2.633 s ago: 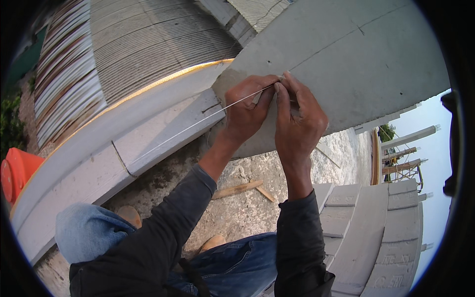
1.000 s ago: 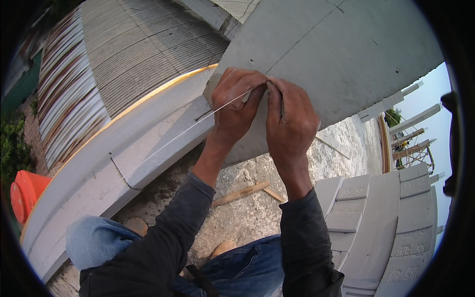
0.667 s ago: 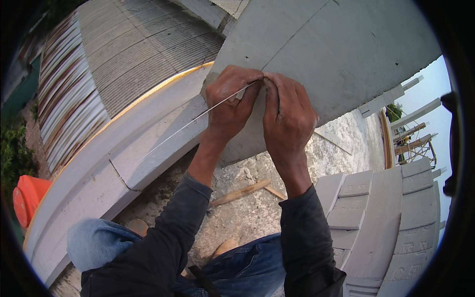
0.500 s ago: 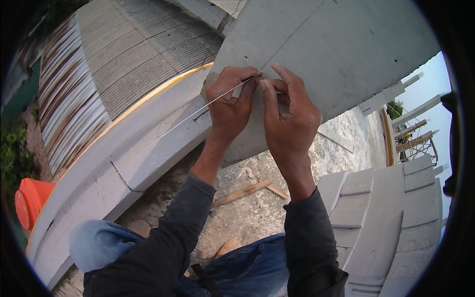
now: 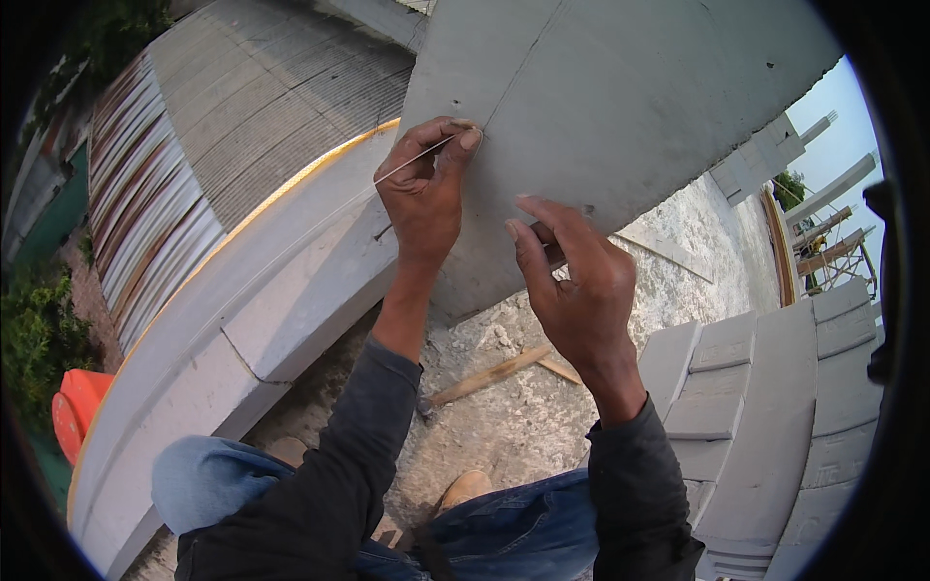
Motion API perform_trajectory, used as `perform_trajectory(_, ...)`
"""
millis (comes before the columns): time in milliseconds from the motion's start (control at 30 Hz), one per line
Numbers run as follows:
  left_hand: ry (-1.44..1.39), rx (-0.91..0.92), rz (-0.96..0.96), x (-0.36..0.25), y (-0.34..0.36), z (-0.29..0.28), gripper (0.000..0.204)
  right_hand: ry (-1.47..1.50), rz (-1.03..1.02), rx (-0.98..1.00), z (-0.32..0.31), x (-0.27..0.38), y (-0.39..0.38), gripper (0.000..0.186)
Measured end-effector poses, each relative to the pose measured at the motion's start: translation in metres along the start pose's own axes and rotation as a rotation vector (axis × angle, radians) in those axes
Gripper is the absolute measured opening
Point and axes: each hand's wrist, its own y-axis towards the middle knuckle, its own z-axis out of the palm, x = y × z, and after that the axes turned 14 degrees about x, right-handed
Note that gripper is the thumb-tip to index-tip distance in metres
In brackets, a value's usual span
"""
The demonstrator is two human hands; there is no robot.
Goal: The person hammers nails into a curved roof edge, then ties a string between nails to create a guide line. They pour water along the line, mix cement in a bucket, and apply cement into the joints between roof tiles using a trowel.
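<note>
Head cam: L hand point(image 5: 423, 198) pinches thin white string point(image 5: 412, 162) betw. thumb & fingertips, i.e. in front of grey conc. slab point(image 5: 601, 107) nr. pale block wall point(image 5: 325, 290), while R hand point(image 5: 581, 281), empty, stands apart w/ thumb & fingers half open.

The one fisheye view looks down from the wearer's head, facing a grey concrete surface point(image 5: 601, 116), with the left hand point(image 5: 423, 194) and right hand point(image 5: 579, 281) close below.
</note>
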Motion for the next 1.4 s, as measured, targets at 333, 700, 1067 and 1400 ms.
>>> perform_trajectory(333, -0.151, -0.045, -0.203, -0.017, -0.006, 0.006, 0.014, 0.07, 0.01, -0.148, 0.012, 0.0, 0.006, 0.019)
perform_trajectory(700, -0.524, 0.182, -0.394, -0.051, -0.02, -0.009, 0.01, 0.16, 0.119, -0.21, 0.015, 0.018, 0.024, 0.01)
perform_trajectory(1067, -0.592, 0.21, -0.402, -0.055, -0.025, -0.002, 0.018, 0.338, 0.235, -0.108, 0.019, 0.017, 0.024, 0.013)
perform_trajectory(1400, -0.587, 0.171, -0.51, -0.057, -0.03, 0.011, 0.019, 0.269, 0.214, -0.06, 0.018, 0.014, 0.019, 0.017)
